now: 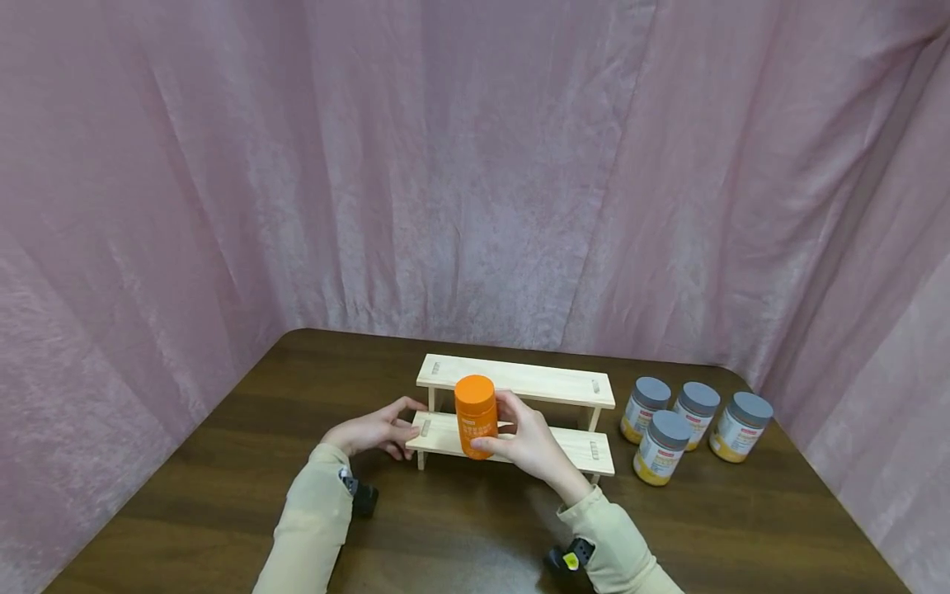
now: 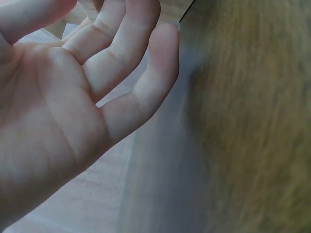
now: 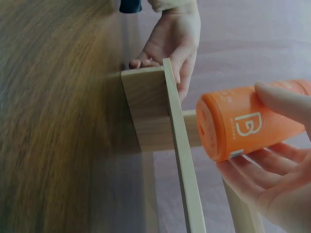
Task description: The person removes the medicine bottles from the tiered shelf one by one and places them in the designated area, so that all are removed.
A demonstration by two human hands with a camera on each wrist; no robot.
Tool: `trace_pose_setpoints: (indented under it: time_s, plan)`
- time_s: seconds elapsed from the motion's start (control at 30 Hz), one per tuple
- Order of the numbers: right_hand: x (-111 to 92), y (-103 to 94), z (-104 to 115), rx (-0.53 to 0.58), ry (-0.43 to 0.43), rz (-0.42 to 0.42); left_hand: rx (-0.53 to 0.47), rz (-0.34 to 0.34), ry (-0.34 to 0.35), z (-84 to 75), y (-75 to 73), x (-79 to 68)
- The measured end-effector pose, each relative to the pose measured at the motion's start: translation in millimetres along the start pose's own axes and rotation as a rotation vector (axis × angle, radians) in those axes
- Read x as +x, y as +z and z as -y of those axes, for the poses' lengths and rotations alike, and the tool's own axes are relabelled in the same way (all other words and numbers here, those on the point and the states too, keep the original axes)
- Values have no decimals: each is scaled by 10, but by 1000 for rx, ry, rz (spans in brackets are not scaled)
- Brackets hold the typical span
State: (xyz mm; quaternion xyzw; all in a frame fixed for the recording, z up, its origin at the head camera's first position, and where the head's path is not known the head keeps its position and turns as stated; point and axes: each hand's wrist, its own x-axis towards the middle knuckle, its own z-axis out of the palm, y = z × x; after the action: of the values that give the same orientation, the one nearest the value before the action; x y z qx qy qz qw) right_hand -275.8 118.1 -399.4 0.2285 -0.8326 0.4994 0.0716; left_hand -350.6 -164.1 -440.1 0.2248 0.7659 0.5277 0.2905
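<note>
A two-tier wooden display rack (image 1: 519, 378) stands on the table. In my right hand (image 1: 530, 441) is an orange bottle (image 1: 476, 417) with an orange lid, gripped from its right side between thumb and fingers. It is upright and overlaps the lower shelf in the head view; the right wrist view shows a gap between its base and the lower board (image 3: 182, 150). My left hand (image 1: 374, 429) holds the left end of the lower shelf, thumb by the board and curled fingers around the end. In the left wrist view, its fingertips partly hide the wood.
Several jars with grey lids, white labels and yellow bases stand right of the rack, the nearest jar (image 1: 660, 448) in front of the others. Pink curtains (image 1: 475, 181) hang behind the dark wooden table (image 1: 460, 528).
</note>
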Motion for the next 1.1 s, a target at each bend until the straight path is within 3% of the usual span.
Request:
trace_pose_setpoints:
  time_s: [0.4, 0.67, 1.1]
  plan:
    - [-17, -97, 23, 33, 7, 17, -8, -6, 6, 43, -46, -39]
    - [-28, -245, -41, 79, 83, 13, -21, -2, 16, 35, -10, -23]
    - [-120, -469, -91, 78, 134, -12, -13, -14, 11, 46, 11, 17]
